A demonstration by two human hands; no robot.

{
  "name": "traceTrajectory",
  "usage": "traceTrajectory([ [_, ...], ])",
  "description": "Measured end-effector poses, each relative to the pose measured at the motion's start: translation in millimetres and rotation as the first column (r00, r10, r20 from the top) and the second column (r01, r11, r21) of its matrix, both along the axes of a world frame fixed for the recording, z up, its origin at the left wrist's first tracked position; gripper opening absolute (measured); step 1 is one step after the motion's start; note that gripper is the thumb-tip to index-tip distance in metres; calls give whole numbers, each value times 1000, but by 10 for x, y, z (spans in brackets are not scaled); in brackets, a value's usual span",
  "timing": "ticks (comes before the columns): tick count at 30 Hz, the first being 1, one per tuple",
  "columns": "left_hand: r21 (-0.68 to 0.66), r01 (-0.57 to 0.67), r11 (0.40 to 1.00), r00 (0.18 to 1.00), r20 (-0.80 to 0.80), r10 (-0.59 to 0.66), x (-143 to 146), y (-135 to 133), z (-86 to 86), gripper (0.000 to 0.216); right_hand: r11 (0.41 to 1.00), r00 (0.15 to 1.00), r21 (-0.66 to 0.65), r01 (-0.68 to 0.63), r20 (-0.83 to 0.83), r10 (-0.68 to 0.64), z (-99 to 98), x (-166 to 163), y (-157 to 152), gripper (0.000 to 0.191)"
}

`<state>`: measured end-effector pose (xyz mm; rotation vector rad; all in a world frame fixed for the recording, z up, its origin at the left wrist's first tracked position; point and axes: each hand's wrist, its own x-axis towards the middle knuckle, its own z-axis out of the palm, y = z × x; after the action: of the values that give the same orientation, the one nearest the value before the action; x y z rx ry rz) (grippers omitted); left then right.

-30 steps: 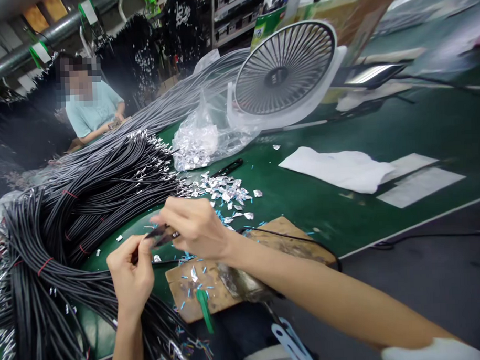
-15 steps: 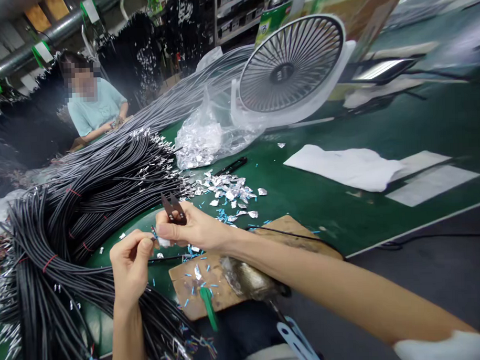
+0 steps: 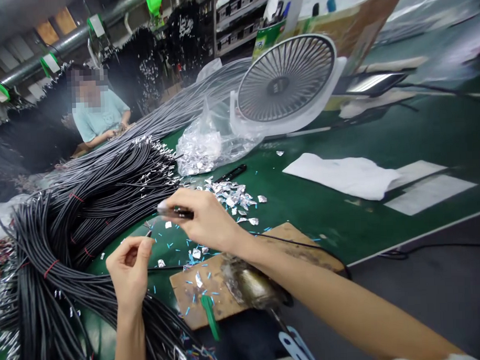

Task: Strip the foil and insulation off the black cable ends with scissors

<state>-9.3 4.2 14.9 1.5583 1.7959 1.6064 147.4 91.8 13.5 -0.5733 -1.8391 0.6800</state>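
My left hand (image 3: pixel 129 262) pinches a black cable (image 3: pixel 164 268) close to its stripped end, where thin wires (image 3: pixel 147 225) poke out above the fingers. Up and to the right, apart from that end, my right hand (image 3: pixel 204 215) is closed around small dark thread snips (image 3: pixel 181 212). A whitish scrap (image 3: pixel 162 207), blurred, shows at the fingertips of this hand. Below and left of my hands lies a big bundle of black cables (image 3: pixel 42 281), tied with red bands. Foil scraps (image 3: pixel 235 196) and short blue bits are scattered beyond my right hand.
A white fan (image 3: pixel 287 84) stands behind a clear plastic bag (image 3: pixel 207 144) of foil scraps. A wooden board (image 3: pixel 189 302) with a green piece (image 3: pixel 210 315) lies at the near edge. White sheets (image 3: pixel 342 174) rest at the right. A person (image 3: pixel 99 114) sits across the table.
My right hand has moved up and away from the cable end, taking the snips and whitish scrap along. The wires at the cable end are now exposed. My left hand keeps its hold.
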Motion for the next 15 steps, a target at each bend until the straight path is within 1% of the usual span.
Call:
traceTrajectory([
  [2,8,11,1000,1000,8,-11,-2,-9,-10,19,994,994,0,-107,8,107,-22,-74,-60,7],
  [4,1,30,1000,999,11,-30,-4,-20,-28,19,990,990,-4,-138,-7,138,-31,-101,-98,9],
  [7,-18,45,999,999,7,-45,-1,-27,-63,19,989,988,9,-151,-19,151,-25,-82,-115,9],
  [11,-69,66,995,998,10,-65,10,-25,-83,20,991,994,75,-109,3,109,-48,-76,-125,14],
  [15,-75,57,996,998,-5,-58,22,-31,-54,26,974,999,228,-3,-52,15,-119,-121,-153,14],
])
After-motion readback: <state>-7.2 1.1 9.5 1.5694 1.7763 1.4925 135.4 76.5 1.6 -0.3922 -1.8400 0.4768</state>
